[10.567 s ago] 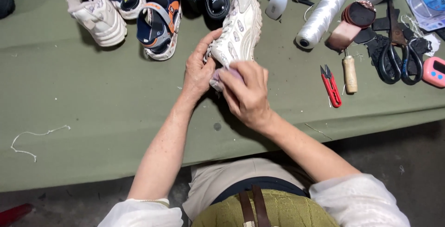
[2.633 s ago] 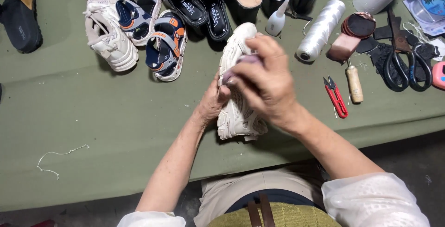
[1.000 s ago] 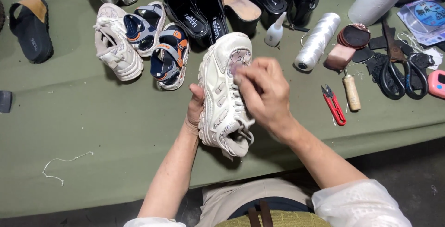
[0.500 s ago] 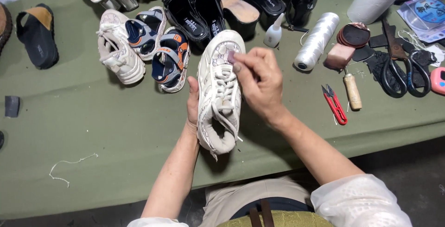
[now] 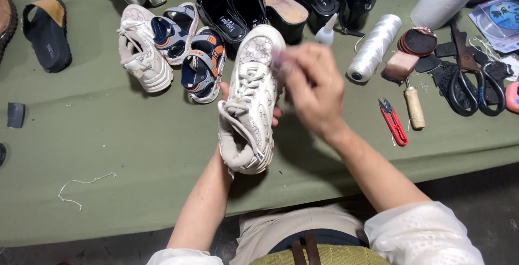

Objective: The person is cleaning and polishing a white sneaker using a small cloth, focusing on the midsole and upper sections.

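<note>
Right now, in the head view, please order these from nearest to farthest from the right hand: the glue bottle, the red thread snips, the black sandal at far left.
Measured from the right hand:
1. Glue bottle, just above the hand.
2. Red thread snips, to its right.
3. Black sandal, far left across the table.

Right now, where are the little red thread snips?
The small red thread snips lie on the green table cloth, right of the right hand, beside the wooden-handled awl.

It was a shoe-repair workshop: a green-covered table (image 5: 108,151) carried rows of shoes (image 5: 216,38) at the far edge, with a thread spool (image 5: 373,48), scissors (image 5: 476,86), red snips (image 5: 393,121), an awl (image 5: 414,107) and a glue bottle (image 5: 325,32) to the right.
</note>
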